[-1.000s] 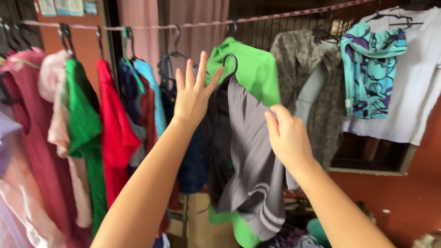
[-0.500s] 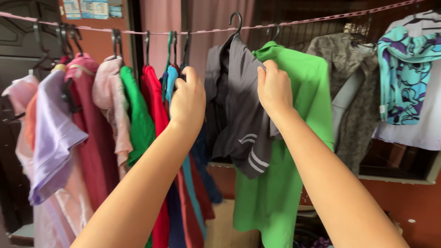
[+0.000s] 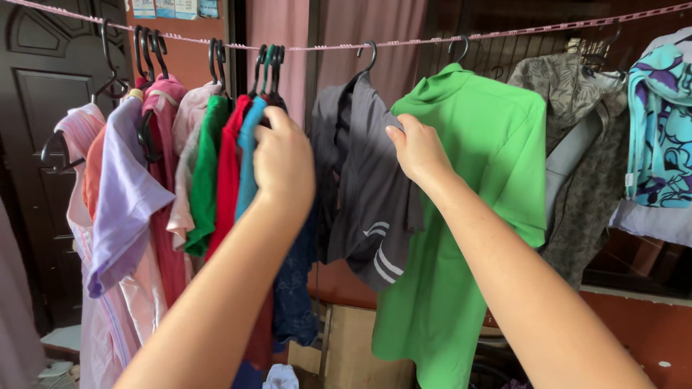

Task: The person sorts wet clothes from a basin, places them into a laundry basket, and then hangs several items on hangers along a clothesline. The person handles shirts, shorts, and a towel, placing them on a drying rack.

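Right hand (image 3: 417, 150) grips grey garment (image 3: 367, 194) shoulder.

Between the hands is hanging a grey shirt (image 3: 364, 194), showing white stripes near its hem. Just right of the right hand (image 3: 417, 148) is hanging a bright green shirt (image 3: 476, 216). Beside the left hand (image 3: 283, 160) are hanging a blue top (image 3: 247, 169), a red top (image 3: 228, 169) and a dark green top (image 3: 207, 173). Farther left, a lilac shirt (image 3: 122, 194) is showing. Far right, a turquoise cloth (image 3: 659, 130) is showing a purple and black pattern. The line (image 3: 504, 32) overhead is looking pink.
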